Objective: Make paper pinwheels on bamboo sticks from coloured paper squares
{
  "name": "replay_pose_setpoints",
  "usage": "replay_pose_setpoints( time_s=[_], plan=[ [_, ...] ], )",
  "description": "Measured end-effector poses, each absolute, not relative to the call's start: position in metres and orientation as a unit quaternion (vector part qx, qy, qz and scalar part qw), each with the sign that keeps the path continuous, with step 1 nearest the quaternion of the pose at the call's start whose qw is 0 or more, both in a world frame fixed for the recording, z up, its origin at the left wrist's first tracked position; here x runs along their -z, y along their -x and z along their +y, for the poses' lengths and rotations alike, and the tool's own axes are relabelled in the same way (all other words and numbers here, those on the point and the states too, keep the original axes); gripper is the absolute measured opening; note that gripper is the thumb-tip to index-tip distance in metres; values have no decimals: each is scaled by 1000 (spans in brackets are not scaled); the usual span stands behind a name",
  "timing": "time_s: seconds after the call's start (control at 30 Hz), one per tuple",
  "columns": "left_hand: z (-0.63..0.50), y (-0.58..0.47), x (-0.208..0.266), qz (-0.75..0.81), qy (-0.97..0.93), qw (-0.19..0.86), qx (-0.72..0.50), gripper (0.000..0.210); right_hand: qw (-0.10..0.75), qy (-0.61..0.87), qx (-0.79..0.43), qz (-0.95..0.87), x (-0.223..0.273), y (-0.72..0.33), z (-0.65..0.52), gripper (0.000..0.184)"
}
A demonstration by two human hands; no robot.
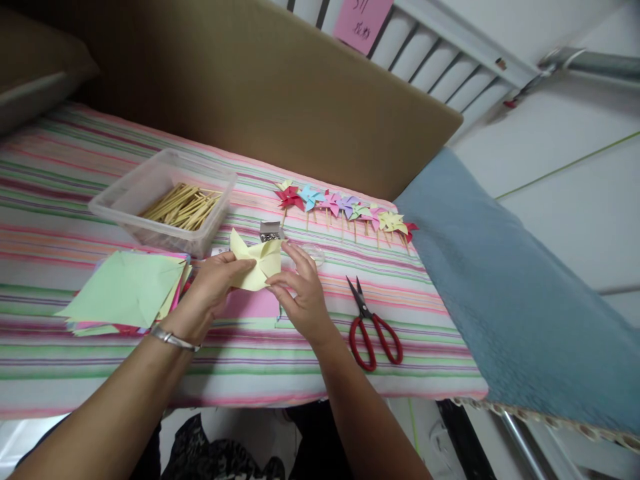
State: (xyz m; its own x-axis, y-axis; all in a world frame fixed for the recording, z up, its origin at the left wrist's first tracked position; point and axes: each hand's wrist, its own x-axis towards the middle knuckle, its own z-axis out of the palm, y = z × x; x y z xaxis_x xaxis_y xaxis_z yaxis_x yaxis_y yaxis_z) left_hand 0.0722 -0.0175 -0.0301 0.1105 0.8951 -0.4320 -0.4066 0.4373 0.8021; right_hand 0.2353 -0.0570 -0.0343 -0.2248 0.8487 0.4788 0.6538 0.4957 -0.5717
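A pale yellow paper pinwheel (269, 257), its blades folded in towards the middle, is held up over the tablecloth. My left hand (215, 279) grips it from the left, thumb pressed near the centre. On the other side my right hand (304, 293) has its fingertips on the right edge and upper right corner of the paper. Beneath lies a pink paper sheet (250, 307), partly covered by my left hand. Just behind the pinwheel sits a small open box (271, 231) of tiny shiny metal pieces, too small to make out.
Left of my hands is a stack of coloured paper squares (125, 287), green on top. Behind it stands a clear plastic bin (110, 200) with wooden sticks (183, 207). Red-handled scissors (367, 320) lie at right. Finished pinwheels (345, 205) line the back, before a cardboard panel (280, 93).
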Motion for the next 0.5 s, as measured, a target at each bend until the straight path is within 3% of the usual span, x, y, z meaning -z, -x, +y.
replay_pose_setpoints(
  time_s=[0.5],
  plan=[
    [-25, -87, 48, 463, -298, 707, -443, 19, 408, 585, -156, -684, 39, -230, -56, 6]
  ],
)
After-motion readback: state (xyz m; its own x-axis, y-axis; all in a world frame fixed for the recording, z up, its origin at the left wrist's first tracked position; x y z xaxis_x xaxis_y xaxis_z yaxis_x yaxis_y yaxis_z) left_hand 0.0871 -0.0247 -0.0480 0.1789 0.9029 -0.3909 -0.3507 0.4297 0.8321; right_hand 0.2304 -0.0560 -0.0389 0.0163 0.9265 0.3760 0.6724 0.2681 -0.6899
